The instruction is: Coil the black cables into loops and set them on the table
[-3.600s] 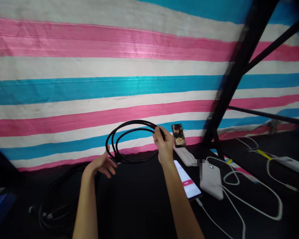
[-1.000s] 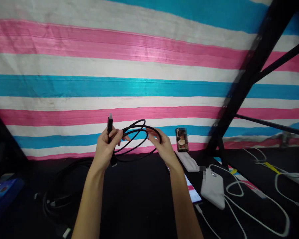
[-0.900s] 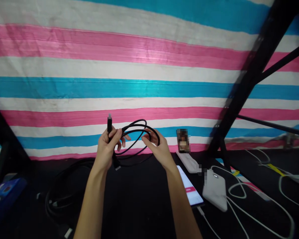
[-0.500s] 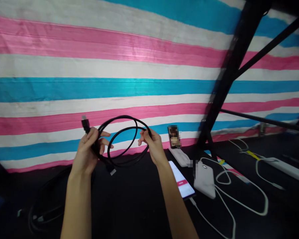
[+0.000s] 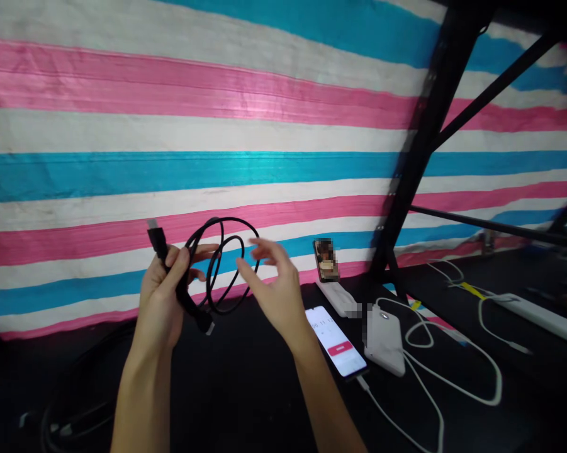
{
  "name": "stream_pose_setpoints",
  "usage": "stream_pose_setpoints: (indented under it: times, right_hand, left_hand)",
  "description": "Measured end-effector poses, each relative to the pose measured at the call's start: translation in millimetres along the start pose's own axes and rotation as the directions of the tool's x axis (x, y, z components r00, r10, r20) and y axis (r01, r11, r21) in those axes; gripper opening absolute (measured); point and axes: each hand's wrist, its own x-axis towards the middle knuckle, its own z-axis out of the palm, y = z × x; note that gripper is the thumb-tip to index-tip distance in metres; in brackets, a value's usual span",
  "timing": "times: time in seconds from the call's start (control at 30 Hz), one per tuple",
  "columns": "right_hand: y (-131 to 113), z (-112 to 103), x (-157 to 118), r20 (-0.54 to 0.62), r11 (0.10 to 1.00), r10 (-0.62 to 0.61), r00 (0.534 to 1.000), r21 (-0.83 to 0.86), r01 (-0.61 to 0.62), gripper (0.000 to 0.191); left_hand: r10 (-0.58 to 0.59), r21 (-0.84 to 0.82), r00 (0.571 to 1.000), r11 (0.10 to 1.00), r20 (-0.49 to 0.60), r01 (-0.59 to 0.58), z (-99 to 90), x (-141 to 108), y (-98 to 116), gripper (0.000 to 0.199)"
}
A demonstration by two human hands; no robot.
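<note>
A black cable point(image 5: 236, 220) hangs in loose loops above the dark table, gathered in my left hand point(image 5: 167, 286). My left hand is closed around the bundle. One flat metal-tipped plug point(image 5: 157, 238) sticks up past my left thumb, and a second plug point(image 5: 207, 326) points down below the hand. It looks like an HDMI cable. On the right side of the loops is my right hand point(image 5: 276, 286), its thumb and fingers apart. The fingers are close to the outer loop but not closed on it.
A phone with a lit screen point(image 5: 337, 343) lies to the right, plugged into a white cord. Beside it are a white power bank point(image 5: 384, 340), a small propped-up phone point(image 5: 327, 259) and a white power strip point(image 5: 545, 318). More black cable point(image 5: 82, 415) lies at lower left. Behind stands striped sheeting point(image 5: 193, 132).
My right hand has let go of the loops and opened. The loops have drawn in smaller toward my left hand, which keeps its hold. The view has shifted slightly.
</note>
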Motion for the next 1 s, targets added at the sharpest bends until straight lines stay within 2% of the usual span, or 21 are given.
stream_pose_setpoints:
  times: [0.07, 0.13, 0.2, 0.27, 0.33, 0.4, 0.47, 0.53, 0.63, 0.7, 0.77, 0.83, 0.93, 1.0]
  right_hand:
    - [-8.4, 3.8, -5.0, 0.241, 0.987, 0.037, 0.97, 0.14, -0.073, 0.032]
    - [-10.3, 9.2, -9.1, 0.362, 0.973, 0.049, 0.931, 0.191, -0.126, 0.038]
    - [-7.6, 12.7, -11.0, 0.382, 0.981, 0.041, 0.923, 0.163, -0.11, 0.042]
    - [-3.2, 12.3, -10.3, 0.39, 0.99, 0.025, 0.92, 0.119, -0.077, 0.037]
    - [1.4, 8.2, -7.5, 0.4, 0.994, 0.018, 0.916, 0.093, -0.06, 0.027]
    - [5.7, 1.8, -3.0, 0.387, 0.992, 0.034, 0.922, 0.096, -0.078, 0.024]
    - [10.2, -5.6, 2.5, 0.348, 0.983, 0.071, 0.935, 0.137, -0.125, 0.026]
    - [14.8, -13.7, 8.0, 0.331, 0.968, 0.101, 0.938, 0.186, -0.17, 0.029]
    - [19.3, -26.2, 13.9, 0.397, 0.947, 0.102, 0.912, 0.242, -0.211, 0.032]
    - [19.7, -33.4, 15.5, 0.462, 0.924, 0.07, 0.884, 0.303, -0.232, 0.033]
    - [18.0, -38.3, 15.6, 0.498, 0.898, 0.02, 0.867, 0.372, -0.235, 0.032]
    - [15.5, -40.8, 14.9, 0.513, 0.868, -0.03, 0.858, 0.439, -0.232, 0.031]
    - [13.4, -42.0, 14.6, 0.548, 0.806, -0.073, 0.833, 0.525, -0.274, 0.032]
    - [14.8, -42.6, 15.4, 0.546, 0.768, -0.066, 0.835, 0.563, -0.307, 0.033]
  left_hand:
    - [-0.039, 0.025, 0.998, 0.999, 0.039, 0.038, 4.2, -3.2, -3.0, 0.032]
    - [-0.075, 0.105, 0.993, 0.992, 0.09, 0.066, 8.5, -6.4, -7.4, 0.028]
    - [-0.089, 0.233, 0.983, 0.971, 0.162, 0.049, 12.6, -9.5, -11.3, 0.02]
    - [-0.077, 0.357, 0.971, 0.934, 0.224, -0.008, 15.4, -12.2, -12.8, 0.02]
    - [-0.044, 0.43, 0.974, 0.901, 0.222, -0.057, 15.6, -13.7, -11.7, 0.024]
    - [-0.017, 0.444, 0.985, 0.894, 0.173, -0.063, 11.8, -12.5, -9.4, 0.028]
    - [-0.02, 0.421, 0.994, 0.907, 0.108, -0.027, 3.3, -7.6, -8.6, 0.034]
    - [-0.071, 0.409, 0.997, 0.911, 0.033, 0.051, -8.9, 0.5, -11.4, 0.044]
    - [-0.174, 0.426, 0.982, 0.885, -0.07, 0.187, -27.4, 13.8, -24.2, 0.059]
    - [-0.241, 0.44, 0.966, 0.861, -0.09, 0.255, -34.1, 19.8, -36.1, 0.066]
    - [-0.294, 0.442, 0.954, 0.849, -0.059, 0.289, -33.5, 22.0, -47.0, 0.069]
    - [-0.323, 0.402, 0.946, 0.869, 0.017, 0.29, -26.7, 21.1, -54.3, 0.066]
    - [-0.316, 0.277, 0.937, 0.923, 0.147, 0.268, -12.2, 17.0, -55.8, 0.059]
    - [-0.291, 0.242, 0.931, 0.941, 0.219, 0.237, -4.6, 14.3, -51.9, 0.052]
